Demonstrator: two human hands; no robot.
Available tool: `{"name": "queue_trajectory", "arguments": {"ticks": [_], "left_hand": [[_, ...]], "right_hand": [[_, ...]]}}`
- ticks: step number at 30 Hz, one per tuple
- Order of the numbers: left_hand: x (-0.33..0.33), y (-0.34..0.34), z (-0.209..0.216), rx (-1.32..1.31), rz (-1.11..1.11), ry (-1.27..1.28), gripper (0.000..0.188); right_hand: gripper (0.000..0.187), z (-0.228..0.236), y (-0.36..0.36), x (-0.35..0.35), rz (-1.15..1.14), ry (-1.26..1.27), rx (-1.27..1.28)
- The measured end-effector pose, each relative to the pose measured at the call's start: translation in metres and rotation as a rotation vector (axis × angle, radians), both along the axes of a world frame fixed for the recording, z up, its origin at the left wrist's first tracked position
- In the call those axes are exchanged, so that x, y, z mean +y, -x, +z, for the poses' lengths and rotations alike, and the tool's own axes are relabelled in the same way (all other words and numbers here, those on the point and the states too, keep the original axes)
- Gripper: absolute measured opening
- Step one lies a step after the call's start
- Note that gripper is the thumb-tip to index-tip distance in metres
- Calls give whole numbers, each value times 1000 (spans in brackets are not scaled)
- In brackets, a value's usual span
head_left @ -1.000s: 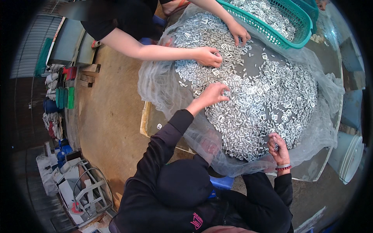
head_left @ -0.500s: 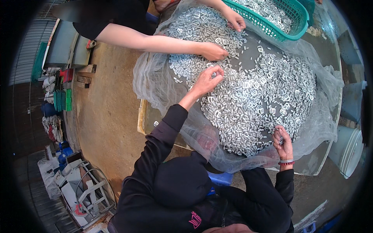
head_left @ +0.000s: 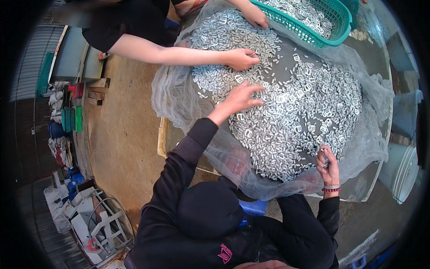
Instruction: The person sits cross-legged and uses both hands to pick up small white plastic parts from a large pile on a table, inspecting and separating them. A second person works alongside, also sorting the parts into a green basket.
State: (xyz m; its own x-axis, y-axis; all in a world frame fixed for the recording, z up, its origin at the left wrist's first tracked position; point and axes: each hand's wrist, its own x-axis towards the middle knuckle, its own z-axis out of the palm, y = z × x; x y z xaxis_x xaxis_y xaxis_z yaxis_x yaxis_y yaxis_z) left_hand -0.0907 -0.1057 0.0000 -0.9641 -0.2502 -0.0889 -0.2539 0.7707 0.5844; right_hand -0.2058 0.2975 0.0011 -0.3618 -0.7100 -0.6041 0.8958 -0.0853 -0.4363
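My left hand [head_left: 239, 99] hovers over the middle of a wide pile of small silvery capsule-shaped pieces [head_left: 268, 143], its thumb and fingers apart with nothing seen between them. Pale slider buckles [head_left: 281, 98] lie scattered among the pieces, several close to my left fingertips. At the pile's near right edge my right hand [head_left: 329, 167] is closed with its fingers curled upward. Something small and silvery shows in it, too hidden to name. Another slider buckle [head_left: 319, 140] is just beyond those fingers.
A co-worker's hand [head_left: 242, 59] pinches a small pale piece across the pile; their other hand [head_left: 256, 17] rests at its far edge. A green basket [head_left: 329, 41] of buckles stands at the far right. White netting [head_left: 179, 101] lies under the pile. Buckets [head_left: 398, 172] stand right of the table.
My left hand has opened from a pinch and shifted slightly nearer to me. The co-worker's nearer hand has lifted a small pale piece. My right hand stays closed in about the same place.
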Motion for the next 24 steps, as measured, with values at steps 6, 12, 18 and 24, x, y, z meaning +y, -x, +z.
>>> {"name": "queue_trajectory", "arguments": {"ticks": [6, 12, 18, 24], "left_hand": [[20, 14, -18, -15, -22, -31, 28], [-3, 5, 4, -40, 8, -93, 20], [-3, -9, 9, 55, 40, -1129, 18], [15, -12, 11, 53, 166, -1805, 21]], "right_hand": [[20, 1, 1, -2, -13, -36, -13], [21, 1, 2, -2, -59, -36, -51], [20, -4, 0, -1, -61, 3, -40], [20, -9, -6, 7, -131, -27, -98]]}}
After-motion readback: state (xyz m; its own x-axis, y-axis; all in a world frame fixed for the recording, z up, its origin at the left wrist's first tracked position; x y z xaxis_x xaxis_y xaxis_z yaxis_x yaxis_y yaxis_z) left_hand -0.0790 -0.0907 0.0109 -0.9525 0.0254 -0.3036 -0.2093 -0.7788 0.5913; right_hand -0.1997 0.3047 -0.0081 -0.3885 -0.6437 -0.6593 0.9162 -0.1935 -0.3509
